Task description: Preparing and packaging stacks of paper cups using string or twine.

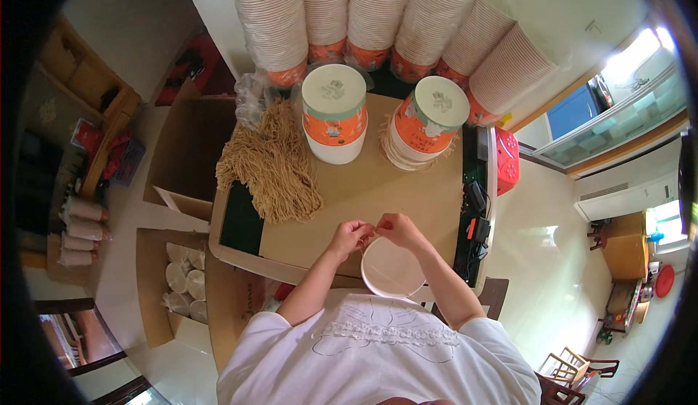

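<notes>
A white paper bucket (392, 268) stands with its open mouth up, close against my body at the table's near edge. A thin strand crosses its inside. My left hand (352, 237) is closed in a pinch at the bucket's far rim. Beside it, my right hand (398, 229) also pinches, its fingertips close to the left ones. What lies between the fingertips is too small to make out. A tangled heap of tan cords (270, 159) lies at the left of the table.
Upside-down orange-and-white buckets stand on the cardboard sheet (363, 195): one stack (334, 125) in the middle, another (423, 134) at right with cords around its base. Tall bagged bucket stacks (380, 12) line the back. Cardboard boxes (161, 289) stand at left, black adapters (476, 219) at right.
</notes>
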The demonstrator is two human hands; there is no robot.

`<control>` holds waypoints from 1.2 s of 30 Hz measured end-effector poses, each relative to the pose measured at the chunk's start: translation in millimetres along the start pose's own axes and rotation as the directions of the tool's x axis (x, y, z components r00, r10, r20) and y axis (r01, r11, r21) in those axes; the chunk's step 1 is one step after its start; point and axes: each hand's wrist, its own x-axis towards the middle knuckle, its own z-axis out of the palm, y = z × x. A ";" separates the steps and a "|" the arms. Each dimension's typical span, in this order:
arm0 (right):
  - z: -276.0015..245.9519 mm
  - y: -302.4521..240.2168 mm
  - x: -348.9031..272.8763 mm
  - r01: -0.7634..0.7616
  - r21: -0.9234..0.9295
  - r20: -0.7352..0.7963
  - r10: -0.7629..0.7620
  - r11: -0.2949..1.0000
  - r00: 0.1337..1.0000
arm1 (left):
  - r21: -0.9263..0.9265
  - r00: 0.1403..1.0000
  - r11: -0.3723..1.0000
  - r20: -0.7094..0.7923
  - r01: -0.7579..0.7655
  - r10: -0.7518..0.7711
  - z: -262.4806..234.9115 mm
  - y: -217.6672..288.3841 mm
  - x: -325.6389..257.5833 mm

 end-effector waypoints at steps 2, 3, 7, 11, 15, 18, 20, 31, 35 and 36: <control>0.3 1.5 -0.4 -0.008 0.004 -0.009 0.008 1.000 1.000 | -0.016 1.000 1.000 0.002 0.011 -0.011 0.4 0.5 -1.2; 1.6 4.6 0.7 -0.020 0.013 -0.017 0.020 1.000 1.000 | 0.026 1.000 1.000 -0.004 -0.012 0.012 0.8 0.3 -2.1; 2.7 7.6 2.1 -0.014 0.055 -0.034 0.016 0.998 0.999 | 0.115 0.999 0.993 -0.021 -0.029 0.031 4.5 3.2 -4.2; 0.2 -2.9 -0.2 -0.038 0.059 -0.060 0.042 0.998 0.997 | 0.120 0.999 0.993 -0.038 -0.013 0.018 4.6 5.2 -2.9; 5.3 6.6 1.3 0.043 0.045 -0.115 -0.038 0.998 0.993 | 0.062 0.997 0.998 -0.074 0.026 -0.021 3.0 3.8 1.0; 4.3 4.6 0.3 0.018 0.038 -0.120 -0.013 0.999 0.993 | 0.102 0.997 0.995 -0.078 -0.006 0.014 5.0 4.9 -0.9; 4.3 3.5 0.2 0.007 0.033 -0.116 -0.003 0.999 0.993 | 0.156 0.996 0.987 -0.072 -0.043 0.055 7.7 2.2 -0.8; -0.4 -2.3 -2.8 -0.020 0.040 -0.077 0.023 0.999 0.997 | 0.619 0.885 0.698 -0.008 -0.362 0.466 14.8 3.8 -0.9; 0.1 1.6 -1.9 0.011 0.058 -0.074 -0.007 0.998 0.997 | 0.493 0.913 0.802 -0.036 -0.337 0.406 10.6 -4.9 2.1; 0.2 1.9 -2.0 0.002 0.050 -0.065 0.001 0.999 0.998 | 0.474 0.920 0.819 -0.046 -0.324 0.390 10.1 -6.0 2.0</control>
